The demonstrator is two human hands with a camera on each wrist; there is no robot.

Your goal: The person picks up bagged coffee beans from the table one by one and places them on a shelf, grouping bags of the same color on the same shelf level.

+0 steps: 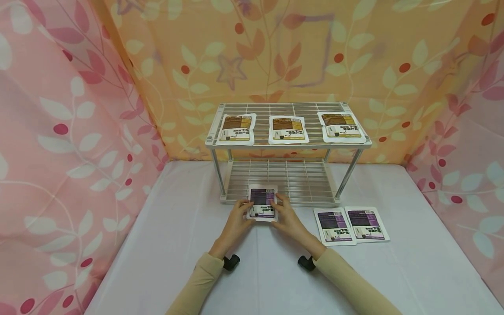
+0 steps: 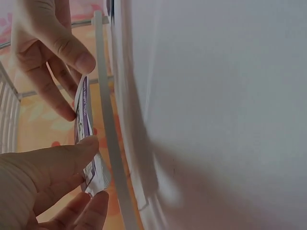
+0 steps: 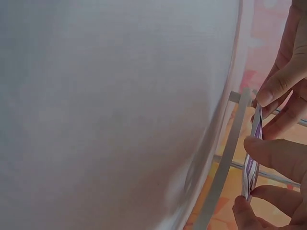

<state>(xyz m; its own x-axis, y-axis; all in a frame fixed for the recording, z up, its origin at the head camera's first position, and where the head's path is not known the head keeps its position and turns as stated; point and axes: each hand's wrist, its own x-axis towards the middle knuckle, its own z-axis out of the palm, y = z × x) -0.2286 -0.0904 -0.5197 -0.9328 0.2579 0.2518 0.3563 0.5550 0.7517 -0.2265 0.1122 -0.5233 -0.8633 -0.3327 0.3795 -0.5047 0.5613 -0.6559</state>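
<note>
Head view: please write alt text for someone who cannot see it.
A person's left grip and right grip hold a purple-labelled packet at the front of a wire rack. Three brown-labelled packets lie on its upper shelf, two purple ones on the table at right.

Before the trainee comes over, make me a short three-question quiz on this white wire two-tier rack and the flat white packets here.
1. How many flat white packets with gold-and-brown labels lie on the white wire two-tier rack?
2. True or false: the left hand and right hand both hold one flat white purple-labelled packet.
3. Where do the other two purple-labelled packets lie? A: upper tier. B: white tablecloth. C: lower tier.

Key: 1. Three. 2. True. 3. B.
</note>
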